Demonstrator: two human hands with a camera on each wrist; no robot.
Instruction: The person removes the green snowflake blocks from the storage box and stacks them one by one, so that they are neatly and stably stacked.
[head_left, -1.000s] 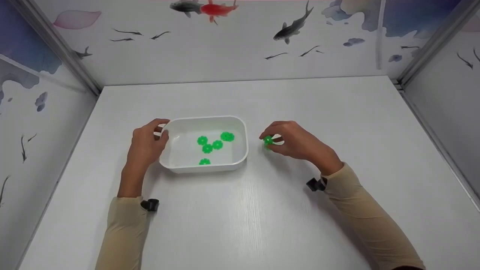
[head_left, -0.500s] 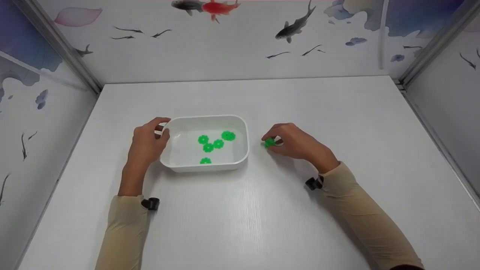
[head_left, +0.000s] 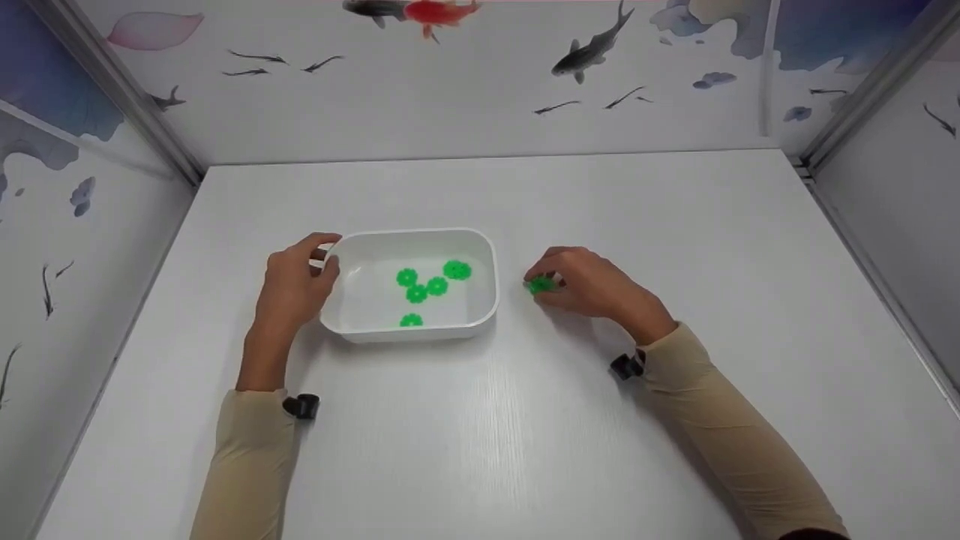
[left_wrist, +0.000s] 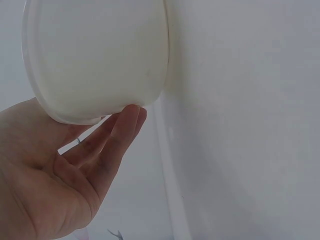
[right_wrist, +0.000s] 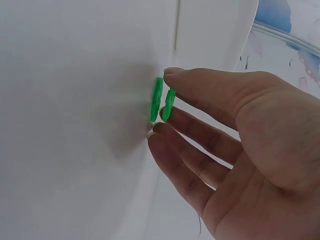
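A white rectangular plastic tub (head_left: 409, 335) stands on the table, with several green flower-shaped discs (head_left: 416, 293) lying in it. My left hand (head_left: 291, 289) grips the tub's left end, thumb at the rim and fingers against the outer wall (left_wrist: 100, 60). To the right of the tub, my right hand (head_left: 589, 281) pinches a green flower-shaped disc (right_wrist: 169, 105) between thumb and fingertips, close over the tabletop. In the right wrist view a second green disc (right_wrist: 157, 99) lies flat on the table right under the held one.
The white table (head_left: 465, 427) is bounded by a back wall (head_left: 480, 97) printed with fish and by side panels. Black wrist cameras (head_left: 301, 407) sit at both cuffs of the tan sleeves.
The green disc in my right hand has tipped from upright to nearly flat and come down slightly. My left hand keeps its grip on the tub, and the discs inside have not moved.
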